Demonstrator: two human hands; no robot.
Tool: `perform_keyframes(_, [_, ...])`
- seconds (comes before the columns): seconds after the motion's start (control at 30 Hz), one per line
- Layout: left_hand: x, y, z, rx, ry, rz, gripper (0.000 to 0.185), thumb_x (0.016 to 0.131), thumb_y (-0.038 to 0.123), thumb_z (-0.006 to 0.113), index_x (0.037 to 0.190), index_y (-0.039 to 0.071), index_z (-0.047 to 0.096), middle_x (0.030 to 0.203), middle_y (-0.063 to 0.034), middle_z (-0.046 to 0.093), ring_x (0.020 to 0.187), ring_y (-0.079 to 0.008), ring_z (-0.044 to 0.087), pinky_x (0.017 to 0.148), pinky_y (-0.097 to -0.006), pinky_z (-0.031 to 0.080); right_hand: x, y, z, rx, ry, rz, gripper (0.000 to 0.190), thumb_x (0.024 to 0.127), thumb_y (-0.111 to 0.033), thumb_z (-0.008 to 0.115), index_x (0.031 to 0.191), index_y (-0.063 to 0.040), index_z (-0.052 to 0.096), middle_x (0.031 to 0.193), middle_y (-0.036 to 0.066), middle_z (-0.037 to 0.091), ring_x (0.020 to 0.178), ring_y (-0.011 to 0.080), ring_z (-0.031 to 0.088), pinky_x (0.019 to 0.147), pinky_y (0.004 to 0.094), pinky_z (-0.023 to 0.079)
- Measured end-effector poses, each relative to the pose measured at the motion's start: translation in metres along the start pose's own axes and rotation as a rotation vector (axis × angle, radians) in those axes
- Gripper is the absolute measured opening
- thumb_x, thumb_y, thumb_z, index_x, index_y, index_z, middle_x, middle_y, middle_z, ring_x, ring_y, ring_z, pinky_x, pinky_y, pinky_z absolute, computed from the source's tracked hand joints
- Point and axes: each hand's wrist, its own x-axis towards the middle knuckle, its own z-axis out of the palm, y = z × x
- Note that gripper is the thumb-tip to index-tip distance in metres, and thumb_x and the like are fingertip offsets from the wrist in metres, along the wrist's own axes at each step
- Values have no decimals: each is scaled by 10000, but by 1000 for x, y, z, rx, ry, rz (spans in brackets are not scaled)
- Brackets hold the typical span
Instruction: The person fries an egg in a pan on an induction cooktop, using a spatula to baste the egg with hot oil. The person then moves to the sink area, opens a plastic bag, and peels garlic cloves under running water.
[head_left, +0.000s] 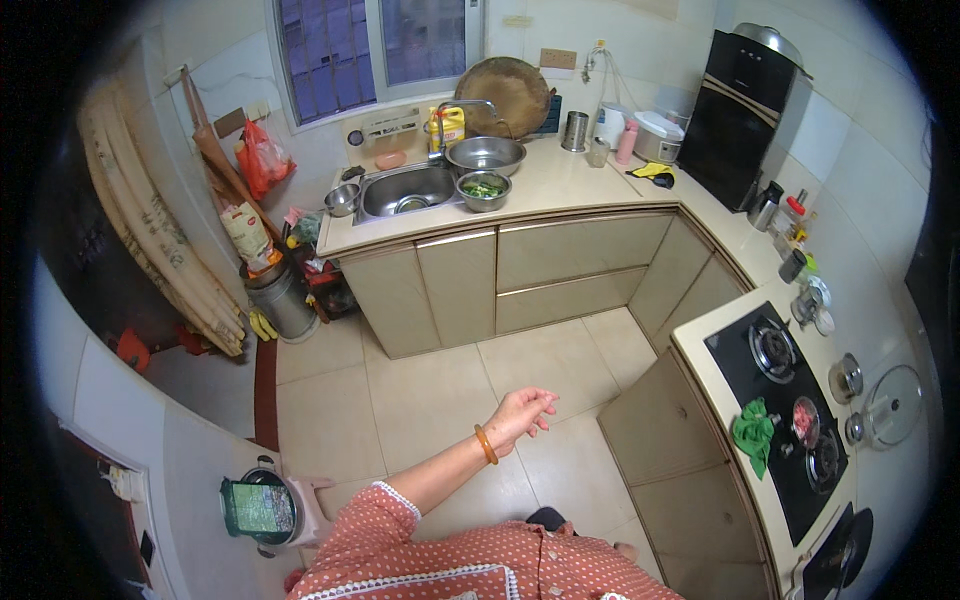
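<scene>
My left hand (523, 416) reaches out over the tiled floor, with an amber-coloured bangle (486, 444) on the wrist. Its fingers are loosely bent and somewhat apart, and nothing is in them or touching them. My right hand is out of view. Ahead, a steel bowl of chopped green vegetables (484, 190) stands beside the sink (409, 193). Behind that bowl is a wide steel basin (485, 155) under the faucet. To the right, a small bowl of pinkish raw meat (805, 422) rests on the black gas hob (772, 405), near a crumpled green cloth (753, 436).
Cabinets (570, 262) run below the L-shaped counter. A small steel bowl (343, 200) stands left of the sink. Farther right are a rice cooker (658, 136) and a tall black cabinet appliance (739, 112). At lower left, a pink plastic stool (309, 510) supports a pot.
</scene>
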Motion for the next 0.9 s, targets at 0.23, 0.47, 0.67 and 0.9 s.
perform_keyframes(0.23, [110,90,-130,-8,226,150,256,971,241,529,1111,37,594,882,-26,612,654,-76,595,493,-186,459,109,-103,131,-14,-28,21,55,845,-29,527,805,9,533,594,120,538,434,216,531,361,339,435])
perform_keyframes(0.47, [222,190,-283,-77,526,207,230,973,200,499,1095,34,602,855,-37,627,606,-89,598,468,-186,448,148,-291,353,39,-330,-282,207,891,-166,595,767,-1,581,583,74,540,434,168,510,367,325,423])
perform_keyframes(0.67, [300,252,-381,-96,582,228,237,970,209,508,1112,43,598,854,-30,616,607,-100,596,462,-199,435,58,-532,604,57,-817,-539,224,915,-224,600,902,-1,614,692,44,587,537,131,556,443,276,436])
perform_keyframes(0.9, [408,282,-481,-97,534,180,230,929,235,585,1072,59,626,853,-51,613,589,-107,578,475,-192,429,56,-632,738,94,-774,-294,446,900,-333,637,1132,13,478,848,118,604,612,185,630,481,296,559])
